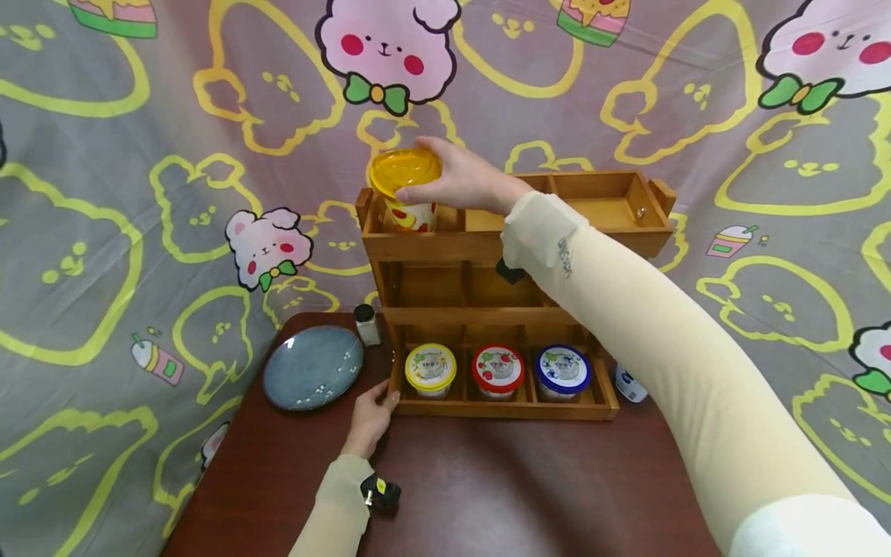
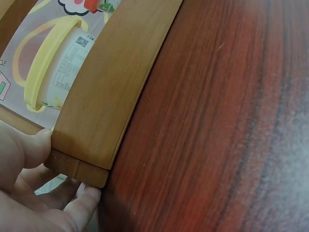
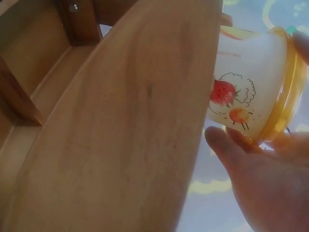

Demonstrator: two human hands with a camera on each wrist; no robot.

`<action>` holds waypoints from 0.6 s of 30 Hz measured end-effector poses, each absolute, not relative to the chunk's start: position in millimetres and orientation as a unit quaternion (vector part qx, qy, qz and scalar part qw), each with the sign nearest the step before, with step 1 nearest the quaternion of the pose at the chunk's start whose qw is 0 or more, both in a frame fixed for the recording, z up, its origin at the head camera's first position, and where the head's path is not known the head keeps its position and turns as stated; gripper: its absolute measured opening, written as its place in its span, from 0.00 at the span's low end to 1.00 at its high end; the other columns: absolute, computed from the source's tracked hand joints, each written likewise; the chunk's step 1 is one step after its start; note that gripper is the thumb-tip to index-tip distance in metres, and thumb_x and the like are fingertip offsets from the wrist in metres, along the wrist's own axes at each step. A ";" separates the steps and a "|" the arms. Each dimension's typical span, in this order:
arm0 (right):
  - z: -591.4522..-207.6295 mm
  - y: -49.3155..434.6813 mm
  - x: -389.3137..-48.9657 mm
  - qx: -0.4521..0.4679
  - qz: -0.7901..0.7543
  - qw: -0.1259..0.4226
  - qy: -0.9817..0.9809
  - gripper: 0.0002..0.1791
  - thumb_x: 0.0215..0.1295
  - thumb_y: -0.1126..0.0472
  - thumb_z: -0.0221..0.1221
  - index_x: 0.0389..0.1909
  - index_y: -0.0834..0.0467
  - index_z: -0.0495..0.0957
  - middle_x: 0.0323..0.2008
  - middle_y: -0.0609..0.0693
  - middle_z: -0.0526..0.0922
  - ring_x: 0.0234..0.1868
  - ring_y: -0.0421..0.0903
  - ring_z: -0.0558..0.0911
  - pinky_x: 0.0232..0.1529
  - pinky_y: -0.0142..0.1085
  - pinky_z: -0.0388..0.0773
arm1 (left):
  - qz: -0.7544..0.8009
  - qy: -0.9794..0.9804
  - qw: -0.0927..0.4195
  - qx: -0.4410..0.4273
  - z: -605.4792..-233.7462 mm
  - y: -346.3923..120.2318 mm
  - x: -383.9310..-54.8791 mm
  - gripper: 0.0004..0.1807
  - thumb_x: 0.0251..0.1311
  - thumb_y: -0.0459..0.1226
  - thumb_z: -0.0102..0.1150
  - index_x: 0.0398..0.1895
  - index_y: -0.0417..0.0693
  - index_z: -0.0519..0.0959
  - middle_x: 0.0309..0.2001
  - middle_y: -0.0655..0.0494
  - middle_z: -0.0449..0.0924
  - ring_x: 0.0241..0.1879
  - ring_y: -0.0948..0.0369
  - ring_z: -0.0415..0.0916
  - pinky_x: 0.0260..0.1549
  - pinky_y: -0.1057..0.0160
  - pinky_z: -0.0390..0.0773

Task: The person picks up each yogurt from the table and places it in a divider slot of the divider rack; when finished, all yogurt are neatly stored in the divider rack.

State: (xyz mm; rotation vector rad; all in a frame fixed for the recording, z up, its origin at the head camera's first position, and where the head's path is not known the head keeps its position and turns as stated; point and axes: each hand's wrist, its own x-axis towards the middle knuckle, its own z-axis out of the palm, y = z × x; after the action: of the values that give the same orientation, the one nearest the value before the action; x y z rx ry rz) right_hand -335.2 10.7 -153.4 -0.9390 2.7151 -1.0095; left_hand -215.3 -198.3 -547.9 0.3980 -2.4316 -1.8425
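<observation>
My right hand (image 1: 462,179) grips a tub with a yellow-orange lid (image 1: 406,170) by its upper part. The tub's lower end is inside the top-left compartment of a wooden shelf rack (image 1: 431,246), behind the front board. In the right wrist view, fruit drawings show on the tub's pale side (image 3: 244,82); the board hides its bottom. Down at the rack's lower left corner, my left hand (image 1: 370,418) pinches the wooden end (image 2: 79,166), thumb on one side and fingers on the other. Yellow-lidded (image 1: 431,367), red-lidded (image 1: 497,370) and blue-lidded (image 1: 563,370) tubs sit in the bottom tier.
A blue-grey plate (image 1: 313,367) lies left of the rack, with a black-capped shaker (image 1: 366,325) beside it. At the rack's right stands a partly hidden white and blue container (image 1: 629,384). Patterned cloth (image 1: 278,155) hangs behind the brown table (image 1: 543,480).
</observation>
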 end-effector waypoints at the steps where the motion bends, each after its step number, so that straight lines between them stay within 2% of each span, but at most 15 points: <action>1: -152.9 10.9 -335.1 -0.307 -0.330 0.050 0.892 0.59 0.56 0.35 0.66 0.80 0.49 0.42 0.66 0.48 0.66 0.57 0.44 0.70 0.61 0.36 0.66 | -0.598 -0.790 0.033 0.129 -547.7 -198.3 -215.2 0.25 0.70 0.33 0.56 0.67 0.32 0.69 0.63 0.35 0.71 0.60 0.44 0.71 0.60 0.46 0.70; 6: -148.7 16.3 -332.1 -0.309 -0.323 0.051 0.893 0.62 0.55 0.31 0.64 0.80 0.45 0.37 0.73 0.47 0.59 0.63 0.44 0.67 0.67 0.38 0.62 | -0.596 -0.791 0.029 0.134 -547.2 -198.0 -215.1 0.25 0.70 0.33 0.56 0.67 0.33 0.69 0.63 0.35 0.72 0.62 0.44 0.70 0.62 0.45 0.68; 11: -138.3 33.9 -317.9 -0.301 -0.304 0.007 0.904 0.58 0.56 0.26 0.58 0.79 0.37 0.36 0.78 0.42 0.46 0.75 0.42 0.54 0.73 0.41 0.53 | -0.598 -0.789 0.024 0.138 -548.0 -196.4 -215.7 0.25 0.70 0.34 0.56 0.68 0.34 0.69 0.63 0.35 0.72 0.62 0.45 0.70 0.61 0.46 0.69; 13: -134.9 44.5 -306.6 -0.297 -0.298 -0.034 0.906 0.54 0.59 0.27 0.56 0.79 0.38 0.38 0.78 0.43 0.46 0.75 0.42 0.53 0.73 0.42 0.52 | -0.599 -0.789 0.024 0.137 -548.7 -195.9 -215.5 0.25 0.71 0.35 0.56 0.68 0.34 0.69 0.63 0.35 0.72 0.61 0.45 0.70 0.61 0.46 0.69; 18: -140.0 80.4 -260.8 -0.309 -0.308 -0.190 0.879 0.46 0.66 0.39 0.60 0.79 0.50 0.51 0.74 0.50 0.57 0.69 0.44 0.62 0.67 0.38 0.61 | -0.595 -0.792 0.026 0.132 -547.6 -198.3 -214.2 0.25 0.71 0.35 0.56 0.68 0.34 0.69 0.64 0.35 0.71 0.62 0.44 0.69 0.62 0.46 0.68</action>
State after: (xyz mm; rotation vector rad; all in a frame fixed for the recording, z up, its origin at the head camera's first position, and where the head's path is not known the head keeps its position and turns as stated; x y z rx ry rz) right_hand -260.8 80.4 -140.0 -1.1101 3.1575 -1.1048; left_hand -214.2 -198.3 -547.6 0.4071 -2.4500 -1.8393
